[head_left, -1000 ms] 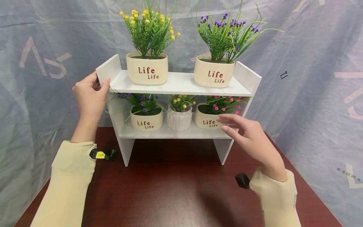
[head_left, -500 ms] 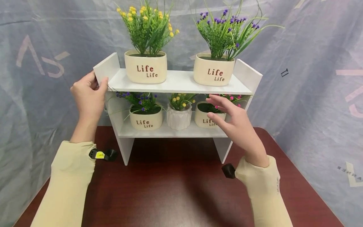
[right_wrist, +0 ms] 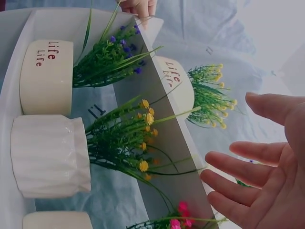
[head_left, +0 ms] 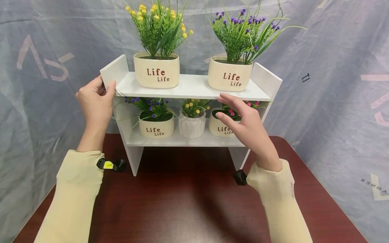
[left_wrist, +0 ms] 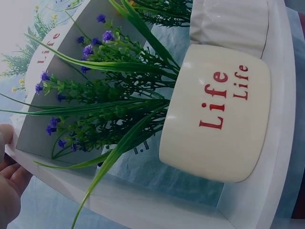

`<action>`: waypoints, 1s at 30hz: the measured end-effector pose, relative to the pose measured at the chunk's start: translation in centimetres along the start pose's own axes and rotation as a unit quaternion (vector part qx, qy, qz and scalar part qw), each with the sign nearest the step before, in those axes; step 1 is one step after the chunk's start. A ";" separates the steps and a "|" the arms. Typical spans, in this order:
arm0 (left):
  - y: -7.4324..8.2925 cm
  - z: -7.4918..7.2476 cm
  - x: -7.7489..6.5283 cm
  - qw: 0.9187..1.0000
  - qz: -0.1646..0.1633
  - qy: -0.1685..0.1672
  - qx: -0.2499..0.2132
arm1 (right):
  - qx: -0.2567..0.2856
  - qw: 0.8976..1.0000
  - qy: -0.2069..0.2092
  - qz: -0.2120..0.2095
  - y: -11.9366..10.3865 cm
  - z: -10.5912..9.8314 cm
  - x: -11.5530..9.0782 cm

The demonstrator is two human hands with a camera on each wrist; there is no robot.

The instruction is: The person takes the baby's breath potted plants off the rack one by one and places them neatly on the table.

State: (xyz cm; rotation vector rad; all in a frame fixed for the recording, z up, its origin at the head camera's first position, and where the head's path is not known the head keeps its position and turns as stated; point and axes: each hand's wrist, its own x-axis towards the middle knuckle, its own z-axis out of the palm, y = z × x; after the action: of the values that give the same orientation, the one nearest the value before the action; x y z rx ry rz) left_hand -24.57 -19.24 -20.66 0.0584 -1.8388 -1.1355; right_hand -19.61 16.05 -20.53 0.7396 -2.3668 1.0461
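Observation:
A white two-tier shelf [head_left: 194,90] stands on the table. My left hand [head_left: 96,104] grips the upper edge of its left side panel, fingers behind and thumb in front. My right hand [head_left: 247,125] hovers before the shelf's right half, fingers spread and nothing held; the right wrist view shows its fingers [right_wrist: 238,167] apart. On the top tier are a cream pot with yellow flowers [head_left: 156,72] and one with purple flowers [head_left: 230,76]. Below stand a cream pot with purple flowers [left_wrist: 217,114], a white ridged pot [right_wrist: 50,155] and a cream pot with pink flowers [head_left: 217,126], partly hidden by my right hand.
The dark red-brown table [head_left: 170,202] extends in front of and under the shelf. Grey-blue cloth [head_left: 328,84] with printed letters hangs behind and at both sides. Long grass blades [head_left: 285,30] stick out past the pots.
My right hand has moved left and up, from beside the lower pink-flowered pot to in front of the upper tier's edge. The left hand stays on the side panel.

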 end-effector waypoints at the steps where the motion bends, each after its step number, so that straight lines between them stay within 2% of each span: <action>1: 0.0 0.0 0.0 1.000 0.000 0.001 -0.002 | 0.002 1.000 0.000 0.001 0.0 0.0 0.2; 13: -0.1 0.2 -0.1 1.000 -0.007 0.003 -0.016 | 0.046 0.999 0.000 0.004 -1.1 0.6 2.1; 23: 0.1 0.3 -0.1 1.000 -0.007 0.003 -0.010 | 0.120 0.991 -0.025 0.049 -2.3 1.1 4.4; 30: 0.1 0.2 -0.1 1.000 -0.007 0.009 -0.010 | 0.125 0.988 -0.052 0.075 -3.4 1.7 6.5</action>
State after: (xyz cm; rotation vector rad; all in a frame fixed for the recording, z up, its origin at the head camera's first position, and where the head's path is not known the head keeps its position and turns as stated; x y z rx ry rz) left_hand -24.61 -19.04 -20.67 0.0709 -1.8129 -1.1595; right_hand -22.70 10.93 -15.90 0.7278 -2.4375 1.4210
